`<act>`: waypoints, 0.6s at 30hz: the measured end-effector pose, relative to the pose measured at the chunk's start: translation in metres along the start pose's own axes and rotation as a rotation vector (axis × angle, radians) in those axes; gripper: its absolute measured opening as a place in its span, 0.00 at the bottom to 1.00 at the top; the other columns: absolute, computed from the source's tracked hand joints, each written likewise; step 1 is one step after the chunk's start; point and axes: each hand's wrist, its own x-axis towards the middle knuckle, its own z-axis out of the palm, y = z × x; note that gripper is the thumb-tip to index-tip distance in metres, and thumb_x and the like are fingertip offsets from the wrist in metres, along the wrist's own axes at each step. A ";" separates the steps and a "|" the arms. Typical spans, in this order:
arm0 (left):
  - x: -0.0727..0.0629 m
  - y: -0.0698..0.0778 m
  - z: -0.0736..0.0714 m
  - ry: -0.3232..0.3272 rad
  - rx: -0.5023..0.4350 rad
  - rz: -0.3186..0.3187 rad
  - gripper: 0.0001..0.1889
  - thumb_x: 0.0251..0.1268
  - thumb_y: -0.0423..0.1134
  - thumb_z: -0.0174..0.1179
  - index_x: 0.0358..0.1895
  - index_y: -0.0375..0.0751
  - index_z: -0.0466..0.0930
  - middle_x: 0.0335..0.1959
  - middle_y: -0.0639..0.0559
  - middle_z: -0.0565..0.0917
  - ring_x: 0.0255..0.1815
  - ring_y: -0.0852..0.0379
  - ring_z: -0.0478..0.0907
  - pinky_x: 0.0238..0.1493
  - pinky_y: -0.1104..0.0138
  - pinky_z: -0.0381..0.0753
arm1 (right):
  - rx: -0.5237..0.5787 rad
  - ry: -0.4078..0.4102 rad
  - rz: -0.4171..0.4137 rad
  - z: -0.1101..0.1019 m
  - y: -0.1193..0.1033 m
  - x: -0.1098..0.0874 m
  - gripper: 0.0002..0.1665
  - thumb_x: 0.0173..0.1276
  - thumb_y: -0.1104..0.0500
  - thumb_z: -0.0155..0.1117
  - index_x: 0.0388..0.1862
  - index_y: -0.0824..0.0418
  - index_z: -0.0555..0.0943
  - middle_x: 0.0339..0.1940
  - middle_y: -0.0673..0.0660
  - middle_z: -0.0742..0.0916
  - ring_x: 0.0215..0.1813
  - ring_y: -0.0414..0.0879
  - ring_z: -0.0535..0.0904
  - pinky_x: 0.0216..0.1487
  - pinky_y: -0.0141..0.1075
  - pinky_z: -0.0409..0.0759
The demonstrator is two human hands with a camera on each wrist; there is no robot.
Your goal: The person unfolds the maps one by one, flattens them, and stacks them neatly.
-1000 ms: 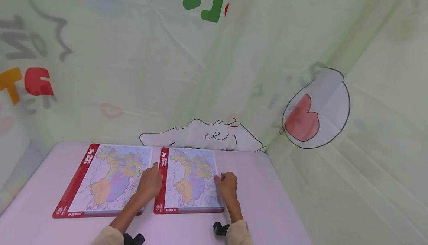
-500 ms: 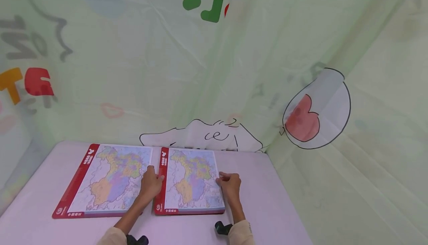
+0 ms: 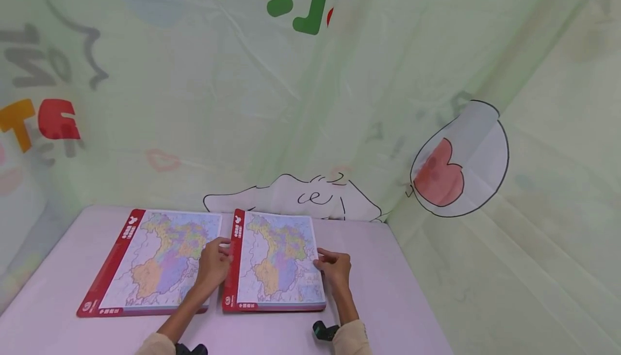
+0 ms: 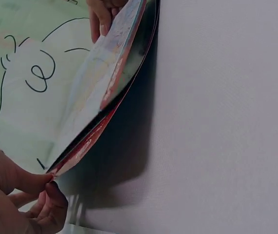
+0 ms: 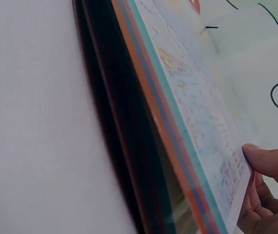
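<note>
Printed with a coloured map under a red side strip, the smaller map (image 3: 276, 258) is held between my two hands, its edge raised off the table. At its red left edge my left hand (image 3: 213, 263) pinches it between thumb and fingers. My right hand (image 3: 336, 269) grips the opposite edge, thumb on top (image 5: 270, 161) and fingers beneath. In the left wrist view, the lifted map (image 4: 87, 141) shows layered edges and a shadow below. Left of my hands lies a larger, similar map (image 3: 165, 252), its lower right part hidden by my left forearm.
A pale tabletop (image 3: 383, 290) extends to the right and front of the maps. Behind it hangs a pale green cloth (image 3: 233, 102) with printed letters and drawings, which folds around to the right side. Dark devices (image 3: 324, 331) sit at both wrists.
My left hand has shifted slightly, its fingers now at the smaller map's left edge. That map's far edge has risen a little. My right hand has moved slightly right and keeps hold.
</note>
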 end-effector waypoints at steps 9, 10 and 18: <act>0.005 -0.001 -0.018 0.044 0.029 0.061 0.22 0.65 0.22 0.61 0.64 0.30 0.83 0.43 0.34 0.90 0.40 0.41 0.91 0.39 0.53 0.88 | 0.012 0.095 -0.026 -0.005 -0.011 0.004 0.20 0.66 0.74 0.74 0.56 0.63 0.93 0.37 0.59 0.88 0.42 0.51 0.79 0.39 0.27 0.76; 0.005 -0.002 -0.020 0.049 0.039 0.062 0.23 0.65 0.22 0.61 0.63 0.30 0.83 0.43 0.34 0.90 0.40 0.41 0.91 0.39 0.54 0.87 | 0.011 0.106 -0.026 -0.007 -0.012 0.004 0.20 0.66 0.75 0.74 0.56 0.63 0.93 0.38 0.60 0.88 0.42 0.51 0.79 0.39 0.28 0.76; 0.008 -0.011 -0.052 0.113 0.105 0.070 0.22 0.64 0.24 0.60 0.61 0.33 0.85 0.41 0.34 0.92 0.40 0.39 0.90 0.33 0.60 0.78 | -0.041 0.237 -0.045 -0.028 -0.010 0.014 0.22 0.63 0.75 0.72 0.56 0.64 0.93 0.38 0.61 0.89 0.39 0.50 0.80 0.39 0.30 0.74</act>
